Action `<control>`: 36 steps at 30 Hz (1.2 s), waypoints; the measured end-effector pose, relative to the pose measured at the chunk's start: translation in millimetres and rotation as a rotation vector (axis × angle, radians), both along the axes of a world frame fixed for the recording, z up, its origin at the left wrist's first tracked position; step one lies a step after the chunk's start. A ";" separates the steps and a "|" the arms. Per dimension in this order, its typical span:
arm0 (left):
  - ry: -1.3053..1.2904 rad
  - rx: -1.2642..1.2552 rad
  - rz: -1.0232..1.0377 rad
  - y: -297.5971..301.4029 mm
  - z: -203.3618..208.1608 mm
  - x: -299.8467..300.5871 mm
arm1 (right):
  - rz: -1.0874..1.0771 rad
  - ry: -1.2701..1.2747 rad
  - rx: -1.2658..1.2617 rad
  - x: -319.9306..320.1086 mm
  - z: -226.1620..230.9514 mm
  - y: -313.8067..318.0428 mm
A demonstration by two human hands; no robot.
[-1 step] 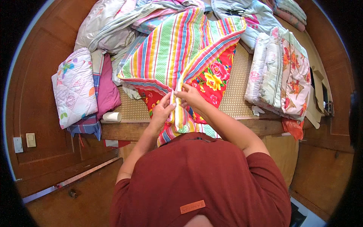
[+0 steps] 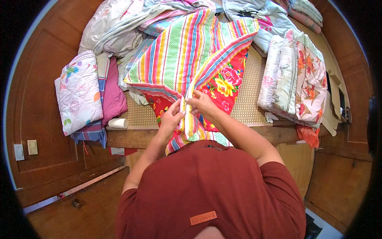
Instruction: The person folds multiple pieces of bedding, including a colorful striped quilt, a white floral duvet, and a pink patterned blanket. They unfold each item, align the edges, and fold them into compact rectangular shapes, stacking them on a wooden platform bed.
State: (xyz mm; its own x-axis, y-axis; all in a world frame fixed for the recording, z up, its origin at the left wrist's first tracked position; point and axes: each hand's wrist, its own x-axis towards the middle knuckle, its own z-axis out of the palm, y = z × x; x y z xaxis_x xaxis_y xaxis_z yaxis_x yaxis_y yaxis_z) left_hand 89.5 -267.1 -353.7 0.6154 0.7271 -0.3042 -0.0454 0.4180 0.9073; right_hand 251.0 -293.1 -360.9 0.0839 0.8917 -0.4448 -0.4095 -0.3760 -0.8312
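In the head view, the striped cloth [image 2: 171, 59] lies across the woven mat [image 2: 247, 101], red floral fabric [image 2: 226, 85] showing beneath. Left hand [image 2: 172, 116] and right hand [image 2: 203, 104] each have a pinching grip on its pale edges. These meet at the fingers; the upper spread appears unfolded, while neighbouring quilts [image 2: 292, 79] lie folded.

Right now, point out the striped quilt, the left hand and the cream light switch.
Striped quilt [image 2: 181, 55]: head view, middle of its striped face.
Left hand [image 2: 170, 120]: head view, back of the hand.
Cream light switch [image 2: 32, 147]: head view, front plate.
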 end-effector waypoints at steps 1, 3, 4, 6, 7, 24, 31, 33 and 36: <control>-0.005 -0.002 0.001 -2.3 -7.2 -3.7 | -0.003 -0.002 -0.023 0.2 -3.9 -4.4; 0.000 -0.001 0.088 -6.3 -24.2 -13.1 | -0.069 0.084 -0.020 4.7 -14.0 -15.4; 0.019 0.007 0.122 -4.1 -31.5 -22.9 | -0.129 0.100 -0.025 9.3 -19.1 -22.4; 0.056 0.009 0.250 9.0 -28.3 -44.1 | -0.321 0.218 0.003 29.5 -52.0 -32.7; 0.077 0.002 0.358 18.4 -22.0 -60.6 | -0.425 0.361 0.051 43.4 -61.0 -37.9; 0.237 -0.014 -0.071 3.2 1.2 -40.4 | -0.353 0.501 0.103 81.5 -10.8 -92.3; 0.283 0.346 -0.888 -11.3 -33.8 21.3 | 0.049 -0.488 0.132 8.1 -51.8 -63.4; 0.243 0.300 -0.833 -4.4 -16.5 20.5 | 0.110 -0.449 0.085 26.2 -93.0 -74.4; 0.217 0.105 -0.575 41.0 16.9 5.4 | 0.107 -0.718 -0.021 44.7 -88.7 -99.3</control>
